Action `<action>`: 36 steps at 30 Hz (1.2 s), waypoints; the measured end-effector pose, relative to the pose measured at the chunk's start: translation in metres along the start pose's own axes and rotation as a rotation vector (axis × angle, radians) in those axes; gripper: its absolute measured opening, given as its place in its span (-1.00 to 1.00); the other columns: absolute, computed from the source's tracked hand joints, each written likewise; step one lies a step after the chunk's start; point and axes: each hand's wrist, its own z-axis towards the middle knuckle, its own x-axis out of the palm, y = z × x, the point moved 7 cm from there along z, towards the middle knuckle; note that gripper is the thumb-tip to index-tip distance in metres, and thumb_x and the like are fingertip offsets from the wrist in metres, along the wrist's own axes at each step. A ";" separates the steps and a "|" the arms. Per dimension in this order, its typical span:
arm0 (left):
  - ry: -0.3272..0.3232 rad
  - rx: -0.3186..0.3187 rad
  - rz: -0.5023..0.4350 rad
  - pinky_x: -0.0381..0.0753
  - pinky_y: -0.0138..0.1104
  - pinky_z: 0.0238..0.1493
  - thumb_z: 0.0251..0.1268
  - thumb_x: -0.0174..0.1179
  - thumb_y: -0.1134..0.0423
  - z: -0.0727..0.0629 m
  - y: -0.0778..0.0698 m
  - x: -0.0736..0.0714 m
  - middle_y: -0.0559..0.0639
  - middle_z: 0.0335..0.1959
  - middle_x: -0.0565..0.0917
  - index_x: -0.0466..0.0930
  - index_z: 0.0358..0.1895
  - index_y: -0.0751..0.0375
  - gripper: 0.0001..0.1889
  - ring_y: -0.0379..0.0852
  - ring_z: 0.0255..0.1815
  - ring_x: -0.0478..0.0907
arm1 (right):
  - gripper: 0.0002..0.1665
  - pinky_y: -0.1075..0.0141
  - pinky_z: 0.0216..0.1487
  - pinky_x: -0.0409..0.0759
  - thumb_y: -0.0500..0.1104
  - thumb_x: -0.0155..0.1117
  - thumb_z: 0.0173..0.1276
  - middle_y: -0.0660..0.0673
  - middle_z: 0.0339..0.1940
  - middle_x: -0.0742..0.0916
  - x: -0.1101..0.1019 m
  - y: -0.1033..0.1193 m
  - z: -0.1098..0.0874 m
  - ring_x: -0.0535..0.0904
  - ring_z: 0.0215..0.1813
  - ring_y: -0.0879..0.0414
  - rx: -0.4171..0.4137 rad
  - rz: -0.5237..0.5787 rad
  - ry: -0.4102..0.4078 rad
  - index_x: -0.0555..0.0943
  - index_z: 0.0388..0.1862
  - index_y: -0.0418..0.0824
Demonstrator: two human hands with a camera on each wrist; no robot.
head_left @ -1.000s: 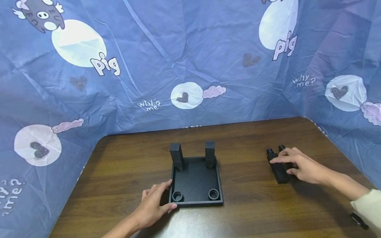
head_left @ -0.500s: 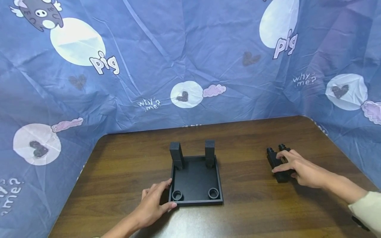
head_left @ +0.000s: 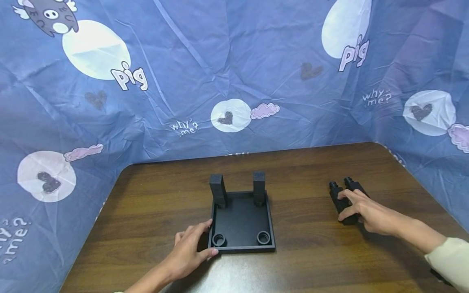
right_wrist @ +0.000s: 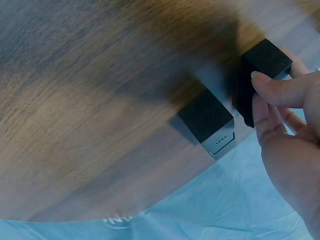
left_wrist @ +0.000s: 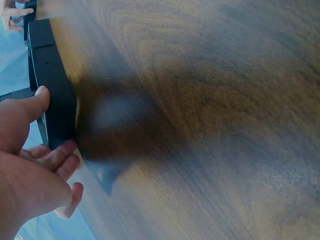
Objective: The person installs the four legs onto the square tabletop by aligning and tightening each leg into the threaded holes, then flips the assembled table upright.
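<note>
A black upturned tabletop with a raised rim lies mid-table. Two square legs stand at its far corners, and two round threaded sockets sit at the near ones. My left hand holds the near left corner, thumb at the front and fingers along the left side; it also shows in the left wrist view. To the right, two loose black legs with screw ends lie side by side. My right hand grips the left leg between thumb and fingers, partly covering the other leg.
The wooden table has rounded far corners. A blue printed cloth hangs behind it and along both sides. Something small and dark pokes out below the right sleeve.
My right hand has slid nearer along the left loose leg, and its fingers have drawn in around it. The left hand and the tabletop have stayed in place.
</note>
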 end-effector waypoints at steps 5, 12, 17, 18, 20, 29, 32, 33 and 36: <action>-0.004 -0.004 0.004 0.16 -0.03 0.06 0.04 0.47 0.15 0.000 0.000 0.000 0.00 0.06 0.62 0.41 0.32 0.22 -0.27 -0.05 0.15 0.44 | -0.19 0.09 -0.20 0.41 -0.81 0.20 -0.27 -0.34 0.19 0.46 0.001 0.000 0.001 0.37 0.15 -0.33 0.017 0.029 0.024 0.77 -0.24 -0.02; -0.008 0.001 0.016 0.16 -0.05 0.04 0.04 0.47 0.15 0.001 0.001 0.001 0.00 0.05 0.62 0.41 0.32 0.22 -0.27 -0.05 0.14 0.44 | -0.25 0.09 -0.24 0.48 -0.74 0.38 -0.32 -0.36 0.15 0.47 0.002 0.003 0.002 0.40 0.08 -0.28 -0.015 -0.022 -0.002 0.72 -0.31 0.04; -0.008 0.002 0.016 0.16 -0.05 0.05 0.04 0.47 0.17 0.001 0.001 0.001 0.01 0.06 0.62 0.41 0.33 0.23 -0.27 -0.05 0.15 0.44 | -0.16 0.02 -0.20 0.46 -0.80 0.30 -0.41 -0.34 0.13 0.48 0.003 0.005 0.002 0.41 0.05 -0.24 -0.042 -0.046 -0.037 0.70 -0.31 0.05; -0.008 0.003 0.014 0.16 -0.05 0.06 0.04 0.47 0.17 0.001 0.001 0.001 0.01 0.06 0.62 0.40 0.33 0.24 -0.27 -0.05 0.15 0.44 | -0.14 0.02 -0.20 0.45 -0.82 0.27 -0.42 -0.34 0.12 0.49 0.003 0.006 0.002 0.41 0.05 -0.23 -0.047 -0.052 -0.046 0.70 -0.31 0.04; -0.008 0.005 0.013 0.16 -0.05 0.06 0.04 0.47 0.17 0.001 0.001 0.001 0.01 0.06 0.63 0.40 0.33 0.24 -0.27 -0.05 0.14 0.44 | -0.11 0.00 -0.19 0.44 -0.85 0.19 -0.46 -0.33 0.10 0.50 0.002 0.007 0.002 0.43 0.03 -0.21 -0.067 -0.071 -0.074 0.71 -0.33 0.03; -0.006 0.007 0.007 0.16 -0.02 0.08 0.04 0.47 0.15 0.000 0.000 0.000 0.00 0.06 0.63 0.41 0.32 0.21 -0.27 -0.05 0.15 0.44 | -0.13 0.04 -0.23 0.49 -0.87 0.19 -0.48 -0.35 0.07 0.53 0.002 0.009 0.002 0.47 0.00 -0.22 -0.095 -0.088 -0.135 0.72 -0.33 -0.04; -0.006 0.008 0.010 0.15 -0.03 0.08 0.04 0.47 0.15 0.001 0.000 0.001 0.01 0.07 0.63 0.40 0.33 0.22 -0.27 -0.05 0.16 0.43 | -0.14 0.16 -0.30 0.50 -0.87 0.19 -0.43 -0.38 0.09 0.52 0.002 0.007 0.002 0.48 -0.02 -0.20 -0.075 -0.075 -0.117 0.73 -0.30 -0.06; -0.007 0.008 0.010 0.15 -0.03 0.08 0.04 0.47 0.15 0.001 0.000 0.001 0.00 0.07 0.63 0.40 0.33 0.22 -0.27 -0.05 0.16 0.43 | -0.15 0.21 -0.34 0.48 -0.87 0.19 -0.41 -0.39 0.10 0.51 0.001 0.006 0.003 0.48 -0.04 -0.19 -0.067 -0.067 -0.106 0.73 -0.29 -0.06; -0.009 0.009 0.010 0.16 -0.03 0.07 0.04 0.47 0.15 0.001 0.000 0.000 -0.01 0.07 0.62 0.40 0.33 0.22 -0.26 -0.06 0.16 0.43 | -0.17 0.33 -0.42 0.44 -0.87 0.17 -0.36 -0.43 0.12 0.48 -0.002 0.005 0.004 0.48 -0.08 -0.15 -0.047 -0.032 -0.092 0.73 -0.26 -0.10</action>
